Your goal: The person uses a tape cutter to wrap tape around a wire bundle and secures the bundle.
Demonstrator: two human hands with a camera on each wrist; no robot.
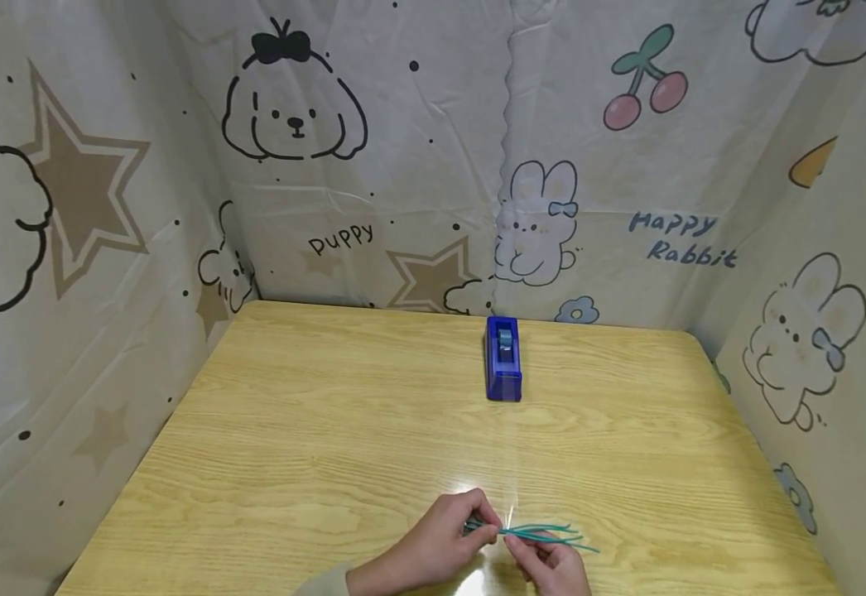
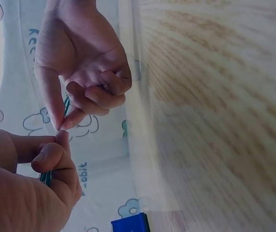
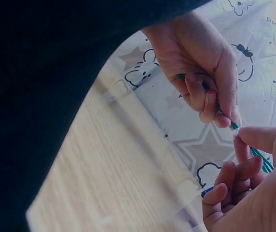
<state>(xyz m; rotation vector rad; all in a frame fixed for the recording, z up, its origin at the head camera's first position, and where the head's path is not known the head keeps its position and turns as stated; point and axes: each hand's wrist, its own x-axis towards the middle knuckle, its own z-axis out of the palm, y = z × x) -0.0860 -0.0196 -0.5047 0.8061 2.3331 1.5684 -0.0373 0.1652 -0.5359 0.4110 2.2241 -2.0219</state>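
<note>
A bundle of thin green strands (image 1: 552, 530) lies crosswise between my two hands near the front of the table. My left hand (image 1: 448, 534) pinches it between thumb and fingers, with part of the bundle running back inside the palm. Just to the right, the fingertips of my right hand (image 1: 552, 567) pinch the bundle close beside the left fingertips, and the loose ends fan out to the right. A narrow clear strip of tape (image 1: 512, 484) runs from the blue tape dispenser (image 1: 504, 387) toward the bundle. In the right wrist view the strands (image 3: 261, 159) pass between both hands.
The dispenser stands at the back of the wood-grain table (image 1: 314, 414), with a roll of tape (image 1: 505, 339) in it. A printed curtain (image 1: 373, 190) with cartoon animals surrounds the table at the back and both sides. Dark cloth (image 3: 46, 96) fills the left of the right wrist view.
</note>
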